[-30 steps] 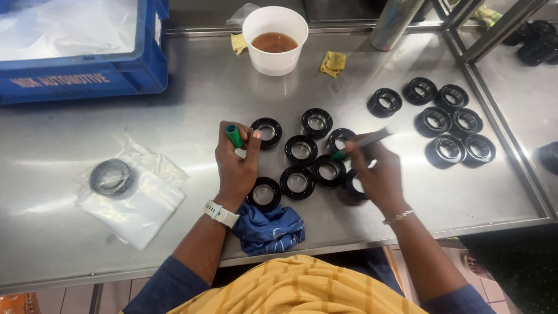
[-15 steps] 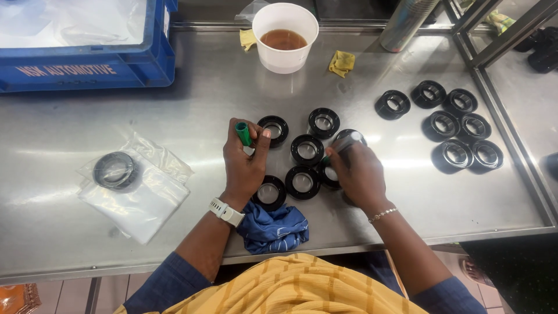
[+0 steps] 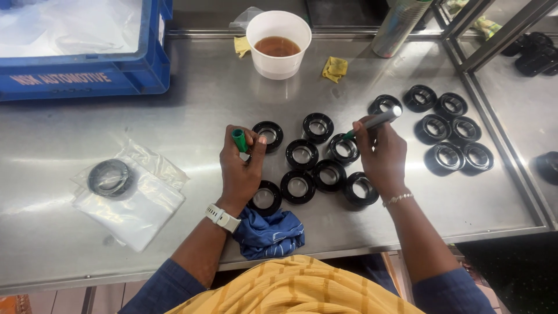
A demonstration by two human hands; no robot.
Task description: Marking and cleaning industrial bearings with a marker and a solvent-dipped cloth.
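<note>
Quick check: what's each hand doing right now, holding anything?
Left hand: closed, holding a green marker cap.
Right hand: closed, holding a grey marker, tip toward a black ring.

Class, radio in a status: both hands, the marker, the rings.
Left hand holds green cap. Right hand grips marker, tip over a black ring. Rings clustered between hands; nothing blocking.

Bright overhead light, soft glare on the steel table (image 3: 192, 122), sharp focus, slight edge distortion.
</note>
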